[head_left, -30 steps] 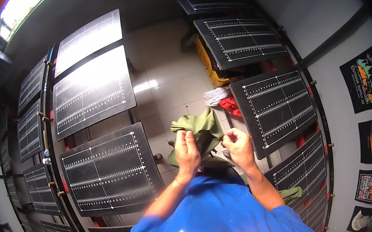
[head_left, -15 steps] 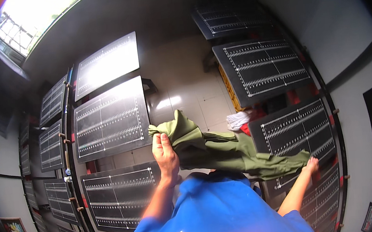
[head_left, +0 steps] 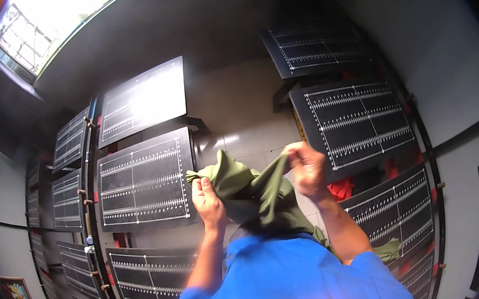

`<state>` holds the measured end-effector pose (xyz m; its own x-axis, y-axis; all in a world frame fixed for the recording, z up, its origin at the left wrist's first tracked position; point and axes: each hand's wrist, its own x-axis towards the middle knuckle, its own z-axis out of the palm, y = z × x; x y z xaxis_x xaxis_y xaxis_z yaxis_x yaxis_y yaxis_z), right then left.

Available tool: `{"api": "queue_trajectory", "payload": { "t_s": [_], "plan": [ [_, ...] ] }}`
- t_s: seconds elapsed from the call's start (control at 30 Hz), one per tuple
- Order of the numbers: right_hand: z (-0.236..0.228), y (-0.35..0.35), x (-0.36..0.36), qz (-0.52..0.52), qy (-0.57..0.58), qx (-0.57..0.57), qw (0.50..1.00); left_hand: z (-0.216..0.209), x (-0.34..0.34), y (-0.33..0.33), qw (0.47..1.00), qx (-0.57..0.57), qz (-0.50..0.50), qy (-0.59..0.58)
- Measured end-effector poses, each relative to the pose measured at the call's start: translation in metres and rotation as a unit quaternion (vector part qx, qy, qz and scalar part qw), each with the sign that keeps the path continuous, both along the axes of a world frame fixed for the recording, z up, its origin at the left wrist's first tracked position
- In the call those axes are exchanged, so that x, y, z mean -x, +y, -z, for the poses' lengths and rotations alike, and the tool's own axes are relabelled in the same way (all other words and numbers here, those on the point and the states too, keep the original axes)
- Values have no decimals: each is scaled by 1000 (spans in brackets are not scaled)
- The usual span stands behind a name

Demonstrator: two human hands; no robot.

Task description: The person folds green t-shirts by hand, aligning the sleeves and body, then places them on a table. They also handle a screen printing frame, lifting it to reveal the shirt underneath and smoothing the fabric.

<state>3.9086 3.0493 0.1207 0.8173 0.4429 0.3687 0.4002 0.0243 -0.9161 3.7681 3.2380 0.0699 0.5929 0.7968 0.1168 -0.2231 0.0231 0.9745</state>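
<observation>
A crumpled olive-green garment (head_left: pixel 273 195) hangs in front of my chest, its kind hidden by the folds. My left hand (head_left: pixel 207 202) pinches a gathered edge of it, thumb on top, near the corner of a black board. Level with it, my right hand (head_left: pixel 310 168), slightly blurred, is closed on another edge, and the cloth stretches up to it. The lower part of the garment droops between my arms. A loose end passes under my right forearm and shows beyond it, over a board at the right.
Black boards with white ruled markings (head_left: pixel 143 180) line a rack on my left; a similar row (head_left: pixel 356 122) runs on my right. Tiled floor (head_left: pixel 244 140) lies between them. Something red (head_left: pixel 341 188) sits between two right-hand boards. Framed pictures (head_left: pixel 17 298) are at the lower left.
My right hand has come from the garment's far right end up to the middle and now grips an edge nearer my left hand. The left hand keeps its hold, slightly lower.
</observation>
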Motion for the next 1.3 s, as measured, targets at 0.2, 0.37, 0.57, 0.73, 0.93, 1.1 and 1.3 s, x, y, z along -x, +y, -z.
{"api": "queue_trajectory", "payload": {
  "t_s": [0.2, 0.37, 0.57, 0.73, 0.93, 1.1, 1.3],
  "plan": [
    [7, -141, -169, 444, -30, 35, 895, 7, -51, 54, 999, 11, -9, 48],
    [-31, 3, -157, 225, -49, 94, 969, 11, -103, 74, 998, 22, 27, 53],
    [-19, 208, -101, -86, 115, 264, 954, 4, -160, 111, 998, -15, 58, 21],
    [-19, 250, -139, -76, 83, 295, 949, 7, -195, 149, 995, -41, 56, 68],
    [6, 279, -201, -58, 160, 189, 967, 8, -251, 194, 997, -8, 6, 74],
    [58, 270, -298, -23, 205, 124, 971, -6, -312, 240, 986, -75, -117, 93],
    [134, 187, -482, 156, 496, -232, 822, -17, -350, 303, 982, -6, -187, -5]
  ]
}}
